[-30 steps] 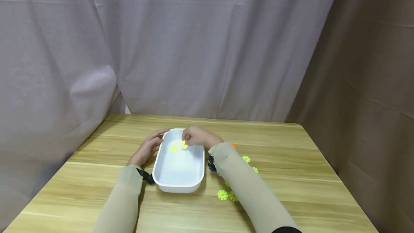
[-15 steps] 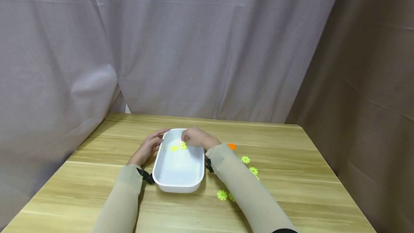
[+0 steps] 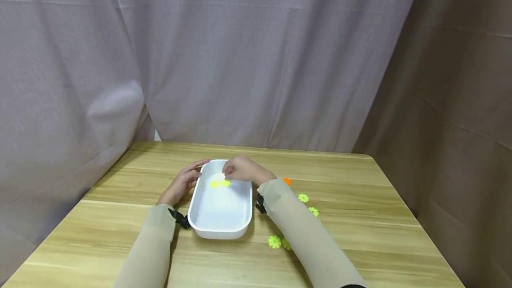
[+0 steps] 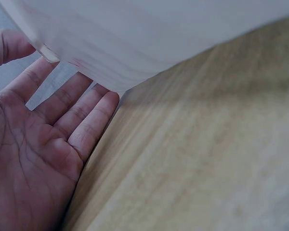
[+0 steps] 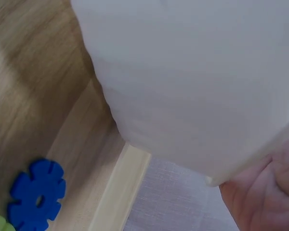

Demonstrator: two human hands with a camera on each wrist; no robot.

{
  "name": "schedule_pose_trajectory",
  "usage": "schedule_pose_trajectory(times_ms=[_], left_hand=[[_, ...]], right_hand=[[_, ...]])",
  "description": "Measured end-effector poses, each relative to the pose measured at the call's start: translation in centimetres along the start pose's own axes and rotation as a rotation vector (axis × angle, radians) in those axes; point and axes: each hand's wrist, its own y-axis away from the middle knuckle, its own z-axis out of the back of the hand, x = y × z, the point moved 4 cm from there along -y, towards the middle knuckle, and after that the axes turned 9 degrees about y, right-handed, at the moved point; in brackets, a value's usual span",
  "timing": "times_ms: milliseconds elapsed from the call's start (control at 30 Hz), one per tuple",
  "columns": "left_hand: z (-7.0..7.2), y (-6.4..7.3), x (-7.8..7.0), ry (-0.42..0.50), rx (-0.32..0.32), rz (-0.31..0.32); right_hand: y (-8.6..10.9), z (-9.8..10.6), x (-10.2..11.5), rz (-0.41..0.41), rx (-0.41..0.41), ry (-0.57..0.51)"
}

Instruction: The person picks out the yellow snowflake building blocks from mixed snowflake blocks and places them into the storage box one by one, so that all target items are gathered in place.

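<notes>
A white tray (image 3: 220, 230) stands on the table, two yellow-green notched discs (image 3: 226, 183) lying side by side on its floor near the far end. Over that end is my right hand (image 3: 245, 169), its fingers loosely curled just above the nearer-right disc. My left hand (image 3: 183, 184) rests along the tray's left side. In the left wrist view, its nearly straight fingers (image 4: 79, 108) touch the outer wall, and the thumb lies near the rim. The right wrist view has the tray wall hiding my right fingertips; only part of the palm (image 5: 265, 192) shows.
Right of the tray, several yellow-green discs (image 3: 274, 241) and an orange disc (image 3: 287, 182) lie on the wooden table (image 3: 376, 234), some partly under the right sleeve (image 3: 304, 230). A blue notched disc (image 5: 37, 196) shows in the right wrist view. Grey curtains (image 3: 240, 57) hang behind.
The yellow-green disc in my right fingers has gone down and left, and now lies beside the other one, let go. My left hand and the tray stay put.
</notes>
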Motion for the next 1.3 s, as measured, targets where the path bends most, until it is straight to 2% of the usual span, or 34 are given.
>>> schedule_pose_trajectory(times_ms=[433, 633, 833, 933, 1167, 1300], left_hand=[[0.0, 0.1, -0.1, -0.007, -0.008, 0.004], [0.1, 0.0, 0.0, -0.014, -0.014, 0.006], [0.1, 0.0, 0.1, -0.004, -0.008, 0.007], [-0.1, 0.0, 0.1, -0.002, -0.003, 0.003], [-0.1, -0.1, 0.2, -0.006, 0.005, -0.005], [-0.2, -0.3, 0.1, -0.003, 0.020, -0.014]], right_hand=[[0.5, 0.1, 0.1, 0.013, -0.013, -0.071], [1.3, 1.0, 0.5, 0.024, -0.026, -0.118], [2.8, 2.0, 0.5, 0.036, -0.060, -0.142], [3.8, 2.3, 0.1, 0.014, -0.086, -0.154], [6.5, 2.6, -1.0, -0.022, -0.160, -0.267], [8.1, 3.4, -1.6, -0.035, -0.176, -0.283]])
